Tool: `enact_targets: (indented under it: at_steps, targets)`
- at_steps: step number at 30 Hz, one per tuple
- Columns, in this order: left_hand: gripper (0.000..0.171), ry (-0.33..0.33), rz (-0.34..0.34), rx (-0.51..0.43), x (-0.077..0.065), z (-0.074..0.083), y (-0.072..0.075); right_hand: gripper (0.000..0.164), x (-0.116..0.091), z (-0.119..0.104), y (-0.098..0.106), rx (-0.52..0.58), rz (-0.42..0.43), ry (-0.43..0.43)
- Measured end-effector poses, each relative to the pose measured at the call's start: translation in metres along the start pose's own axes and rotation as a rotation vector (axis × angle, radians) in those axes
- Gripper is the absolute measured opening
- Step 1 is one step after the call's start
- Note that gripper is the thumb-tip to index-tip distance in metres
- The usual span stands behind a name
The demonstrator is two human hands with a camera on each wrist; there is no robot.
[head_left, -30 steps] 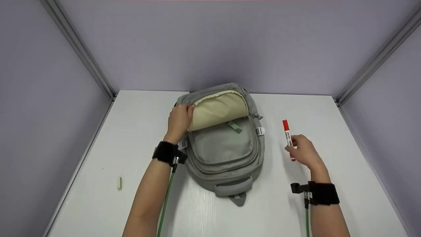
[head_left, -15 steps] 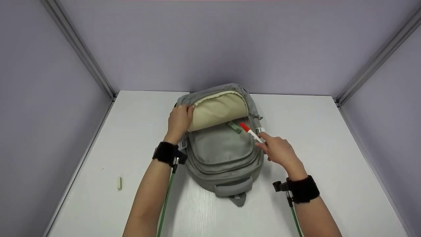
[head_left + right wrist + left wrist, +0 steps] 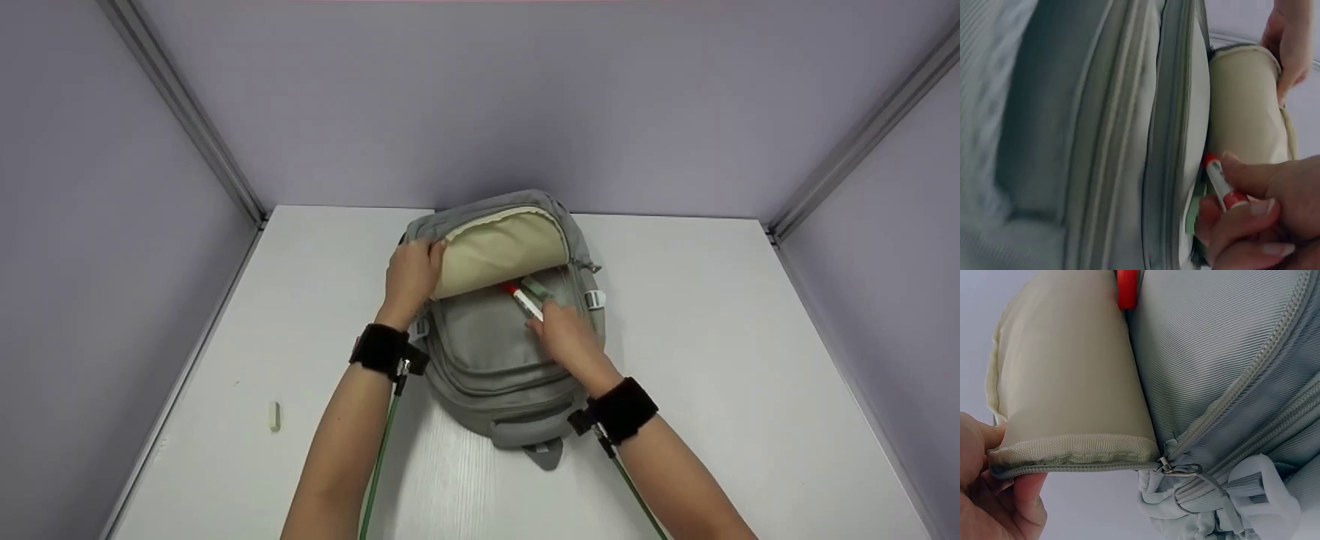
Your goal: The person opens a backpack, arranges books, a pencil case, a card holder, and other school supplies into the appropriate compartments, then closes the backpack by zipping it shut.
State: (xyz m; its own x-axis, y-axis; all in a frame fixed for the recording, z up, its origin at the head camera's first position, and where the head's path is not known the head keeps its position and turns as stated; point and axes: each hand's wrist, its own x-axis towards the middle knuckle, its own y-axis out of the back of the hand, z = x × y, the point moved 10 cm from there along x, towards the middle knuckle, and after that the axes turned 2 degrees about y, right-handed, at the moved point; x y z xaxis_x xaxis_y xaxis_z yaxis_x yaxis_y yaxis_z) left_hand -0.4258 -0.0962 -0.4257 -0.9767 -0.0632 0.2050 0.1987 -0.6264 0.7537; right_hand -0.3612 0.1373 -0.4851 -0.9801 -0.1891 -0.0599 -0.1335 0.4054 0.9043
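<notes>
A grey backpack (image 3: 495,337) lies on the table, its front pocket unzipped and the cream-lined flap (image 3: 502,251) folded back. My left hand (image 3: 411,274) pinches the flap's zippered edge (image 3: 1084,467) between thumb and fingers. Over the pocket, my right hand (image 3: 571,339) holds a white marker (image 3: 528,304) with a red cap. The marker's red tip (image 3: 1127,289) is at the fold where flap meets pocket; in the right wrist view the marker (image 3: 1220,180) slants between thumb and fingers. A green tab (image 3: 535,287) sits beside it, partly behind the right hand.
A small pale block (image 3: 274,416) lies on the white table (image 3: 240,330) to the left of the backpack. Grey panels (image 3: 480,97) enclose the table at the back and both sides. A green cable (image 3: 380,457) runs from each wrist strap.
My right hand has carried the marker leftward from beside the backpack to the pocket fold, tilting it on the way. My left hand keeps hold of the flap in the same place.
</notes>
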Motion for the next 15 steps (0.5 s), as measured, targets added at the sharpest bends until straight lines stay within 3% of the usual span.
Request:
enact_targets:
  at_steps: [8,15]
  targets:
    - [0.04,0.006,0.012,-0.004,0.002,-0.001,0.002,0.028,0.02,-0.002,-0.005,0.107,-0.033,-0.057]
    - [0.04,0.001,0.008,-0.016,0.001,-0.001,0.001,0.028,0.011,0.007,0.004,0.068,-0.08,-0.025]
